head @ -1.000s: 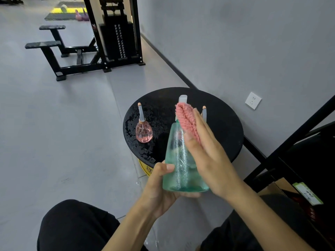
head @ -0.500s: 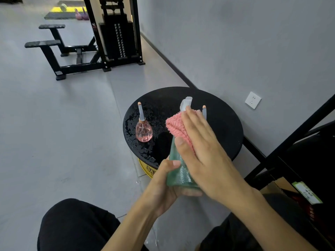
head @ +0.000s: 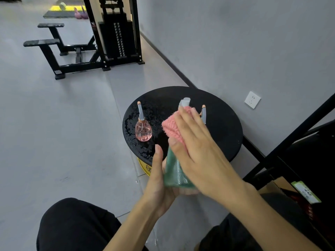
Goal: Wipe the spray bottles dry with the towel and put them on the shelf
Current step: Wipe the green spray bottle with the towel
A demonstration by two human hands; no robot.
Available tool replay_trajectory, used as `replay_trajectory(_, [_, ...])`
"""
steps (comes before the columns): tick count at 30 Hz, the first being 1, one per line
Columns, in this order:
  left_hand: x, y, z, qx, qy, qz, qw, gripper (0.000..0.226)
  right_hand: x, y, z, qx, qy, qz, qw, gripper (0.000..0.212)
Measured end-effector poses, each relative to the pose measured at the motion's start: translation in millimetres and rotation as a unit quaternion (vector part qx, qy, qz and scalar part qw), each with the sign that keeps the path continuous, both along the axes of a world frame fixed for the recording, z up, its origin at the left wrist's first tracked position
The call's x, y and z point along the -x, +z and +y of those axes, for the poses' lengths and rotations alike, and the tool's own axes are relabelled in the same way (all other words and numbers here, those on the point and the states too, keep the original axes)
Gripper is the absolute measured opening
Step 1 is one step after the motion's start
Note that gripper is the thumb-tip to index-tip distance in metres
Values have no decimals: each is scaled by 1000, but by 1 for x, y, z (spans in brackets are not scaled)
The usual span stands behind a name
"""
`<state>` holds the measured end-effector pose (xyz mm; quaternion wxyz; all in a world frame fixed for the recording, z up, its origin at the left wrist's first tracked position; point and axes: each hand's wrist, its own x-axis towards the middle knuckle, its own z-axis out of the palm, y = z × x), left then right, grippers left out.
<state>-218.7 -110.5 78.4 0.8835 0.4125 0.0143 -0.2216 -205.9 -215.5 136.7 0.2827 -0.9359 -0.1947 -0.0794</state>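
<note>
A clear green spray bottle [head: 174, 173] with a pale nozzle is held upright in front of me. My left hand [head: 160, 180] grips its base from below, thumb up along its left side. My right hand [head: 197, 153] lies over the bottle's front and presses a pink towel [head: 172, 126] against its upper part with straight fingers. A small pink spray bottle [head: 143, 131] stands on the wet round black table [head: 223, 127]. The top of another spray bottle [head: 204, 113] shows behind my right fingers; its body is hidden.
A black metal shelf frame [head: 290, 142] stands at the right, with a cardboard box and a green label low in it. A wall socket [head: 252, 99] is on the grey wall. Gym machines and benches [head: 76, 51] stand far back left. My knees are below.
My right hand slid the towel down from the bottle's neck over its body, then slightly back up and right. My left thumb straightened up along the bottle.
</note>
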Motion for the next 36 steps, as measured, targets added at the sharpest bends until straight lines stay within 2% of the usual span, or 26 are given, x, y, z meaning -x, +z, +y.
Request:
replay_trajectory(3, [-1, -5, 3, 18, 12, 19, 1000, 80, 7, -5, 2, 21, 8, -12, 1000, 69])
replay_trajectory(8, [-5, -7, 8, 56, 57, 55, 995, 82, 43, -28, 11, 107, 29, -83, 990, 64])
replay_trajectory(11, [-6, -10, 4, 46, 51, 61, 996, 84, 30, -24, 7, 98, 17, -72, 992, 62])
replay_trajectory(15, [-5, -12, -4, 44, 5, 59, 997, 79, -5, -15, -1, 27, -16, 1, 1000, 70])
replay_trajectory(18, [-7, -18, -1, 44, 7, 54, 998, 81, -5, -20, 0, -10, 13, 12, 1000, 69])
replay_trajectory(24, [-30, -28, 10, 36, 80, 79, 993, 90, 29, -49, 2, 32, 67, -40, 996, 64])
replay_trajectory(28, [-52, -39, 20, 61, 50, 92, 993, 99, 28, -66, -8, 87, 107, -78, 987, 60])
replay_trajectory(29, [-57, -43, 21, 62, 43, 88, 993, 96, 25, -69, -13, 72, 117, -76, 988, 63])
replay_trajectory(31, [-67, -49, 20, 48, 35, 75, 995, 85, 19, -74, -21, 28, 119, -55, 991, 85])
replay_trajectory(32, [-73, -53, 19, 37, 29, 61, 997, 79, 16, -75, -24, 12, 109, -49, 993, 90])
replay_trajectory(34, [-85, -60, 18, 12, 11, 30, 999, 78, 10, -78, -29, -32, 89, -29, 995, 85])
replay_trajectory(36, [-97, -71, 19, -30, -11, 18, 999, 87, 3, -80, -34, -93, 66, 1, 993, 68])
